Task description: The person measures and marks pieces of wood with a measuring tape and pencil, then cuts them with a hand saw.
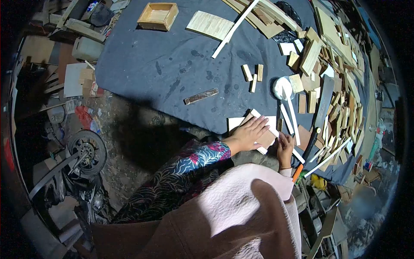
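Observation:
My left hand (249, 134) lies flat, fingers spread, on a thin light wooden panel (266, 139) at the near edge of a table draped in dark blue cloth (172, 60). My right hand (285, 146) rests at the panel's right edge with fingers curled against it. White sheets (236, 122) lie under and beside the panel. Just right of my hands are thin white strips (292, 116) and a long dark blade-like tool (321, 113).
A round white lid (282, 86), small wood blocks (252, 73), a dark strip (201, 96), a shallow wooden tray (158, 16), a slatted board (210, 25) and long battens lie on the cloth. Heaped wood offcuts (336, 77) fill the right side. Machine parts and a wheel (86, 151) clutter the floor left.

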Available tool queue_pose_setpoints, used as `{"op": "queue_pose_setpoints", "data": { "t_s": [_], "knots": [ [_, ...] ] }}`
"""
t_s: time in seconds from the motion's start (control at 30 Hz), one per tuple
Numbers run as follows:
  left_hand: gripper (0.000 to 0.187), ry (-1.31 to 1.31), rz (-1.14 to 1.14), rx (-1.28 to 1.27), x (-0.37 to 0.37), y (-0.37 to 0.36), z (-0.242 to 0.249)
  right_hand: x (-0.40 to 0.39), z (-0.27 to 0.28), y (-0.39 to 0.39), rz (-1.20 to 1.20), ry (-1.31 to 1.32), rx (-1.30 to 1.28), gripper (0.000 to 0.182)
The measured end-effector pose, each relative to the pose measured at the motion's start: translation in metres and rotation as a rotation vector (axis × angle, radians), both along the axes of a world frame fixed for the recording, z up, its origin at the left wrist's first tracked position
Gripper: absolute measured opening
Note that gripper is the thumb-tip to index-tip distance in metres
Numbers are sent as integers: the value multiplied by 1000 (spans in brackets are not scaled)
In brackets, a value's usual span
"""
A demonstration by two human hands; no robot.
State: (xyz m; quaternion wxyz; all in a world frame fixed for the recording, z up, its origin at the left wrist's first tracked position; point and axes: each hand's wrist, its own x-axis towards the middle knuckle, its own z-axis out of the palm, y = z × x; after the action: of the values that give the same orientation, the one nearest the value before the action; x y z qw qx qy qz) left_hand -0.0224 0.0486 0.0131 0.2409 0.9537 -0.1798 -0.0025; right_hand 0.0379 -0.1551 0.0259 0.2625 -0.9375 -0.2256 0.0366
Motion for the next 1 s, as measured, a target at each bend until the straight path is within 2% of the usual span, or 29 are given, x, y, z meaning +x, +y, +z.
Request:
{"op": "queue_pose_setpoints", "data": {
  "t_s": [0.13, 0.2, 0.27, 0.3, 0.33, 0.43, 0.53, 0.6, 0.67, 0.7, 0.77, 0.8, 0.87, 1.0],
  "knots": [
    [70, 44, 9, -90, 3, 0, 2, 0, 16, 5, -28, 54, 14, 24],
    [69, 44, 9, -84, 4, -1, 4, -1, 21, 0, -39, -9, -101, 32],
    [69, 52, -7, -47, 5, 0, 8, -5, 8, -21, -183, -164, -40, 29],
    [68, 48, -15, -40, 6, -1, 8, -7, 11, -32, -244, -187, -51, 20],
    [68, 61, -25, -9, 7, -2, 8, -10, 16, -38, -309, -317, 23, 14],
    [68, 49, -71, 8, 9, -5, 11, -28, 25, -59, -553, -373, 52, 12],
    [69, 63, -75, 121, 9, -7, 16, -39, 30, -59, -558, -398, 149, 10],
    [70, 71, -55, 131, 9, -9, 16, -43, 36, -49, -448, -365, 195, 11],
    [70, 64, -75, 130, 8, -11, 19, -48, 25, -59, -557, -346, 30, 19],
    [70, 73, -70, 132, 8, -11, 17, -48, 19, -70, -567, -350, 42, 19],
    [71, 82, -65, 147, 8, -12, 16, -45, 6, -102, -983, -420, -310, 34],
    [71, 77, -69, 168, 7, -12, 18, -43, 0, -113, -1030, -273, -384, 47],
    [70, 91, -65, 178, 8, -14, 20, -35, 3, -123, -1014, 6, -319, 51],
    [71, 71, -71, 172, 8, -16, 18, -23, -11, -141, -999, 39, -320, 50]
  ]
}}
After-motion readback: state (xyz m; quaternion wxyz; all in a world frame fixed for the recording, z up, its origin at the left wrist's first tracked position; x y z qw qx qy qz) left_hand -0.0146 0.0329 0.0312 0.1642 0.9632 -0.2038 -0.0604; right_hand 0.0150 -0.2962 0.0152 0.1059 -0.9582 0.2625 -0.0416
